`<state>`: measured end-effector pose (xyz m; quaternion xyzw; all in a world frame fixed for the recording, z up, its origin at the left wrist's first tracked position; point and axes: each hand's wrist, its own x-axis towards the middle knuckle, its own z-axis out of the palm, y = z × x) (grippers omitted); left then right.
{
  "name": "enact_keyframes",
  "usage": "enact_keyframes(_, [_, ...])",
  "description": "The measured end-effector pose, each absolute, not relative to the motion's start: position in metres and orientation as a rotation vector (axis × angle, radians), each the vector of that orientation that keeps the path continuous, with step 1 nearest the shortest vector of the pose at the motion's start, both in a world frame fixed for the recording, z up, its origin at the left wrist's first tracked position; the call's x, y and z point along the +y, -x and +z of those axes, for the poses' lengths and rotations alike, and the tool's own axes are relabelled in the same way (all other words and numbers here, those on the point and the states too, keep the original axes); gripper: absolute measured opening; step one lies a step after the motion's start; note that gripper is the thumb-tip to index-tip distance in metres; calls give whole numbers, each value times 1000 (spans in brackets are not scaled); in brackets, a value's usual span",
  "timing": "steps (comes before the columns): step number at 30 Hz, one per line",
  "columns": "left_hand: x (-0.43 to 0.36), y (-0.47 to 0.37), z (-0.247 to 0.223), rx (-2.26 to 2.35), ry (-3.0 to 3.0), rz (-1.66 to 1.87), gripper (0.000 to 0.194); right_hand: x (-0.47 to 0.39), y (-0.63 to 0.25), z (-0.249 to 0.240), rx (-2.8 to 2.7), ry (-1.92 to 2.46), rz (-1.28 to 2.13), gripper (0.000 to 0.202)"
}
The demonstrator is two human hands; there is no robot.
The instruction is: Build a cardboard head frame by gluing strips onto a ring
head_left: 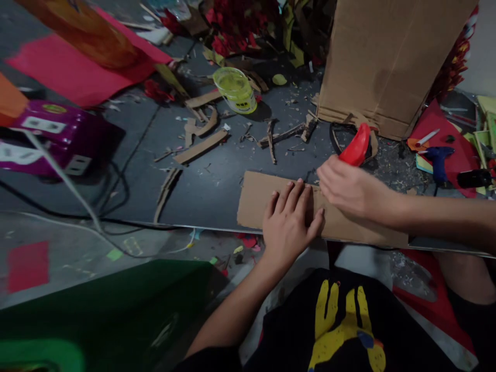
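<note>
Left hand (289, 219) flat on cardboard strip (344, 228)

Head cam looks fwd & down; L hand (289, 219) & R hand (349, 190) close, tabletop (209, 196) stretching away beyond

Red tool (358, 144): lower end hidden inside right hand (346, 188), its fingertips curled from view. Cardboard strip (344, 227): middle partly covered by 2 hands, left hand (289, 219) spread over it. Right forearm (445, 214) cut by right edge. Tall cardboard box (383, 62) and red flowers (238, 23) cut by top edge; so too orange cylinder (89, 33), blurred. Purple block (64, 129), perhaps power strip, cut by left edge. Green object (116, 310) cut by left and bottom edges. Print on yellow tub (234, 88) too small to read.
</note>
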<state>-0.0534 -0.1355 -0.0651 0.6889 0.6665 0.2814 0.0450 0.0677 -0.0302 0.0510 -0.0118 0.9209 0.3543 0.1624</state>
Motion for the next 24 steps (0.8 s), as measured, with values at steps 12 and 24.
enact_keyframes(12, [-135, 52, -62, 2048, -2099, 847, 49, 39, -87, 42, 2798, -24, 383, 46])
enact_keyframes(24, [-135, 53, -64, 2024, -2083, 861, 50, 39, -83, 40, 2813, -2, 327, 48])
